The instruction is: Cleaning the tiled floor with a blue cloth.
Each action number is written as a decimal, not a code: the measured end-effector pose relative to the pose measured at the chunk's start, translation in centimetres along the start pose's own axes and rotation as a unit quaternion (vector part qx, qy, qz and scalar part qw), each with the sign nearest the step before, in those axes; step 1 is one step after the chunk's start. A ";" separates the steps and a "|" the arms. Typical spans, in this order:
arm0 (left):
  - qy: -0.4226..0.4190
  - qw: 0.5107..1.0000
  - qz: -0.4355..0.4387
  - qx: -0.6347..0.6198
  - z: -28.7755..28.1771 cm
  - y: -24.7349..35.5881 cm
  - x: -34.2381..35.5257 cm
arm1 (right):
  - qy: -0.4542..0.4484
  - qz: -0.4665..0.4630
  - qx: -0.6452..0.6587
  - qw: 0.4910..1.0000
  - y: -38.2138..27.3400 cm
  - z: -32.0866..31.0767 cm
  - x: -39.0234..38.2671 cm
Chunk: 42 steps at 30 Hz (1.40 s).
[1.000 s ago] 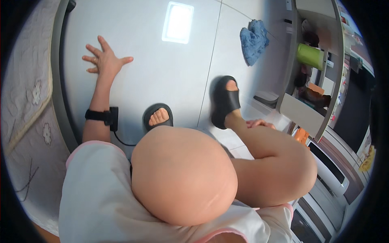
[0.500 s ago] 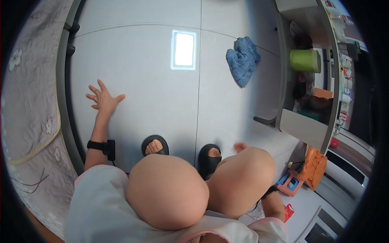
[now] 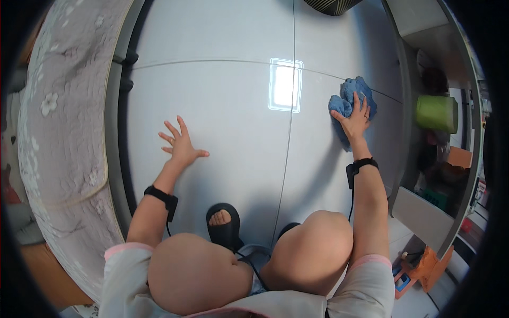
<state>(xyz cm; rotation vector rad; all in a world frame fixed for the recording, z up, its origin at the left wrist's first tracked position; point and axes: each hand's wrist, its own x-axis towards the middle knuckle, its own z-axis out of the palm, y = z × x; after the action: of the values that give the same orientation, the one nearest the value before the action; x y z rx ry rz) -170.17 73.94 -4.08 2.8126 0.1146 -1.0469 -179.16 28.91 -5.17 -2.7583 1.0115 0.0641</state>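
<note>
My left hand (image 3: 181, 146) is spread on the pale tiled floor (image 3: 222, 132), fingers apart and holding nothing. My right hand (image 3: 354, 119) rests on a crumpled blue cloth (image 3: 361, 86) at the right, its fingers spread over the folds. A black strap with a small box and cord is on each forearm. My bare knees are low in the view, with a black slide sandal (image 3: 225, 230) beside the left knee and the other mostly hidden.
A quilted pale cover (image 3: 69, 116) with a dark frame runs along the left. An open shelf unit (image 3: 424, 206) with a green container (image 3: 436, 114) stands at the right, orange items (image 3: 432, 267) below it. A dark patterned round object (image 3: 331, 5) is at the top edge.
My right hand has come from beside my right leg out onto the blue cloth. The view has shifted, bringing the dark round object in. My left hand stays spread.
</note>
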 end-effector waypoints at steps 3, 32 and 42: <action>-0.017 1.000 -0.003 0.003 -0.5 0.3 0.6 | 0.063 -0.006 -0.003 0.998 -1.5 1.9 0.5; 0.018 0.999 -0.002 0.039 0.2 -0.3 0.7 | 0.142 0.264 0.006 0.954 9.2 0.9 -8.7; 0.027 0.998 0.021 0.053 0.6 0.6 0.7 | 0.205 -0.003 0.012 0.979 -3.7 2.1 -7.3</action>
<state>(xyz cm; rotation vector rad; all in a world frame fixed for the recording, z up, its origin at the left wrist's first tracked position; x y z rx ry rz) -169.92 73.29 -4.96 2.9243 0.0048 -0.9976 -182.29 36.74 -5.82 -2.8120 1.0832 -0.5363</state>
